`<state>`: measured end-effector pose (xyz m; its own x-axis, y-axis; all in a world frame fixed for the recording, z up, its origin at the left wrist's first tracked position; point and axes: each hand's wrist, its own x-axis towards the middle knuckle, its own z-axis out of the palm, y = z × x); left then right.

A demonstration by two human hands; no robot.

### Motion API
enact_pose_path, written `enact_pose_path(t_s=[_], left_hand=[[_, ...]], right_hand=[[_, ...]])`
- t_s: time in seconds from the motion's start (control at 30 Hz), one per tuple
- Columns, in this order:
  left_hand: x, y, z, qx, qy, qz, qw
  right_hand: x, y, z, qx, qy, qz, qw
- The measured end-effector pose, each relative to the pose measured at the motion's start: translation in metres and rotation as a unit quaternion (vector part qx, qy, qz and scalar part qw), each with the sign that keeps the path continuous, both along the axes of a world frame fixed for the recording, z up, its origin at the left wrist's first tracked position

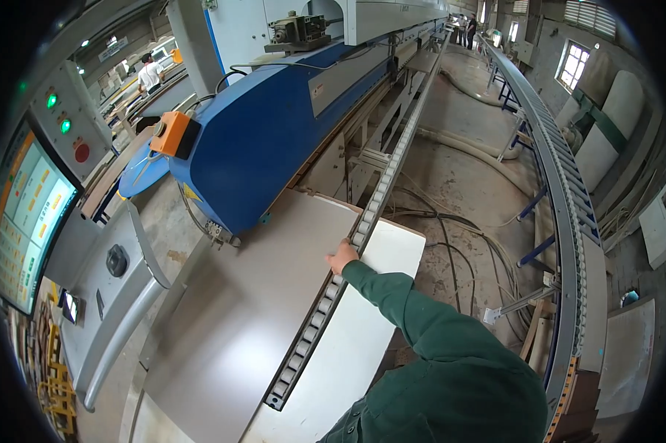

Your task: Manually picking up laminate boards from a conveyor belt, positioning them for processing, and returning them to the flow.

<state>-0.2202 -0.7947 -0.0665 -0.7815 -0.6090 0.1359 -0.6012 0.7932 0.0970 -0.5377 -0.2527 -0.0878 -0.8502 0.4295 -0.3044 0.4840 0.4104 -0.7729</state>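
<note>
My right hand (pixel 342 258), in a dark green sleeve (pixel 392 299), reaches forward from the lower right. It lies over a narrow roller rail (pixel 303 347), its fingers bent over the rail's left side beside a large grey panel (pixel 237 317). The undersides of the fingers are hidden. A white panel (pixel 348 347) shows along the rail's right side, beneath my forearm. My left hand is out of the picture.
A blue-covered machine (pixel 266 140) with an orange control box (pixel 174 134) stands ahead left. At far left are a lit screen (pixel 34 221) and a grey console shelf (pixel 115 295). A roller conveyor (pixel 554 162) runs along the right. Hoses (pixel 458 244) lie on the floor between.
</note>
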Motion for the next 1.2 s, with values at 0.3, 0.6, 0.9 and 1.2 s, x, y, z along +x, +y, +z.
enact_pose_path(t_s=[0.3, 0.6, 0.9, 1.2], left_hand=[[-0.046, 0.074, 0.023, 0.004, -0.066, 0.229, 0.971], [-0.080, 0.145, 0.010, 0.061, 0.070, 0.073, 0.993], [-0.079, 0.175, 0.025, 0.078, 0.022, 0.137, 0.987], [-0.172, 0.280, 0.033, -0.059, -0.090, 0.052, 0.993]], right_hand=[[-0.021, 0.040, 0.030, 0.089, 0.015, -0.038, 0.995], [-0.070, 0.161, -0.040, -0.026, 0.142, -0.060, 0.988], [0.064, 0.206, -0.044, -0.106, 0.274, -0.084, 0.952], [0.433, 0.351, -0.114, 0.039, 0.056, -0.252, 0.965]])
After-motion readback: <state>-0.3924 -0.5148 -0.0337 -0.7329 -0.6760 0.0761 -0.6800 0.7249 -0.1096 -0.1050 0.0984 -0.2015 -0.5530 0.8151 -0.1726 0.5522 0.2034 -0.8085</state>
